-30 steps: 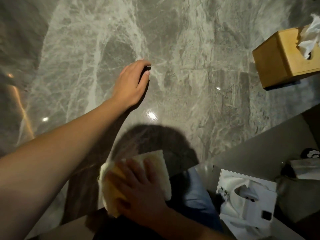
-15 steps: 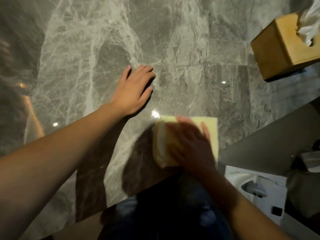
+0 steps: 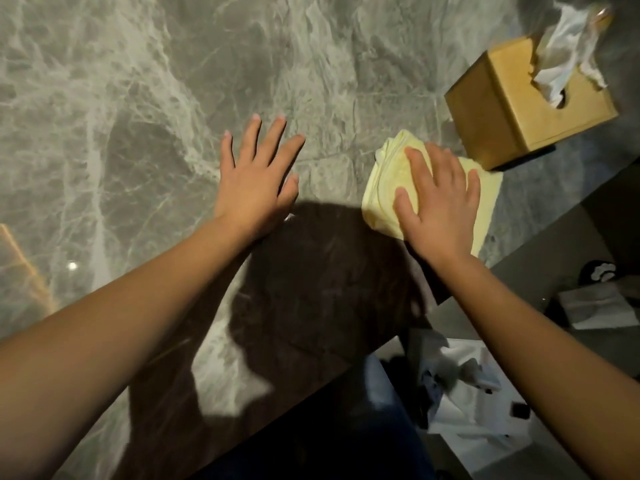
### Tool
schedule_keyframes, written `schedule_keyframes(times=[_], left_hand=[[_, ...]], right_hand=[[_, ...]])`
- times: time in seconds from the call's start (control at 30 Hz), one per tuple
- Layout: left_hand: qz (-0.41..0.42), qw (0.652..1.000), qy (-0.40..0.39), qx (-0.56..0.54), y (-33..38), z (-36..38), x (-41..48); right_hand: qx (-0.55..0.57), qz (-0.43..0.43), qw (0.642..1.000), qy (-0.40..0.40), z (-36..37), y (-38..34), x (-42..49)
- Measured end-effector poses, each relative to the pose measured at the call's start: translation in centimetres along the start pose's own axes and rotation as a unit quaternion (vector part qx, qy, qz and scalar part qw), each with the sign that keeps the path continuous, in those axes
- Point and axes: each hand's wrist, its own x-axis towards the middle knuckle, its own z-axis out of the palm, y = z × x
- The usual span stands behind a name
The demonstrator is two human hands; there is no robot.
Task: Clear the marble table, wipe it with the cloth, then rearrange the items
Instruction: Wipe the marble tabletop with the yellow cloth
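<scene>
Swept right from the near edge, the yellow cloth (image 3: 388, 188) is now pressed flat under the right hand (image 3: 440, 206), just beside the tissue box (image 3: 519, 109); the left hand (image 3: 258, 178) is splayed, released, on the marble bench (image 3: 138, 98); wiping is judged under way, rearranging undone

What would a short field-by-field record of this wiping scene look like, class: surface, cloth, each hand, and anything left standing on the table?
surface: grey marble table, veined, glossy
cloth: folded yellow cloth, flat on the marble
right hand: right hand pressed palm-down on the cloth
left hand: left hand flat on bare marble, fingers spread
left standing: wooden tissue box, a tissue sticking up, just beyond the cloth
stage: wiping under way
</scene>
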Motion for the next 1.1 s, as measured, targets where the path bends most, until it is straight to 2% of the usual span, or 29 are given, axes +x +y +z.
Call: schedule_keyframes(times=[0.27, 0.5, 0.67, 0.83, 0.9, 0.97, 1.1], left_hand=[[0.004, 0.997, -0.006, -0.070, -1.0, -0.9, -0.2], [-0.046, 0.993, 0.008, -0.106, -4.5, -1.3, -4.6], [-0.120, 0.989, -0.011, -0.089, -8.0, -1.8, -9.3], [-0.169, 0.977, -0.006, -0.133, -8.2, -1.7, -13.2], [-0.181, 0.971, 0.005, -0.159, -7.6, -1.6, -13.7], [-0.179, 0.966, 0.025, -0.186, -6.6, -1.8, -13.7], [-0.223, 0.948, 0.049, -0.221, -4.9, -3.2, -12.8]], right_hand=[[-0.004, -0.024, 0.998, -0.057, 0.0, -3.4, 1.1], [0.035, -0.157, 0.983, -0.092, 0.6, -10.8, 1.8], [0.025, -0.242, 0.965, -0.102, 2.1, -16.9, -1.6], [0.092, -0.295, 0.943, -0.125, 2.2, -21.0, -4.0], [0.167, -0.282, 0.937, -0.122, 1.3, -20.4, -3.5], [0.248, -0.219, 0.939, -0.098, 0.3, -18.4, -3.3], [0.228, -0.043, 0.970, -0.075, -1.8, -13.8, -3.6]])
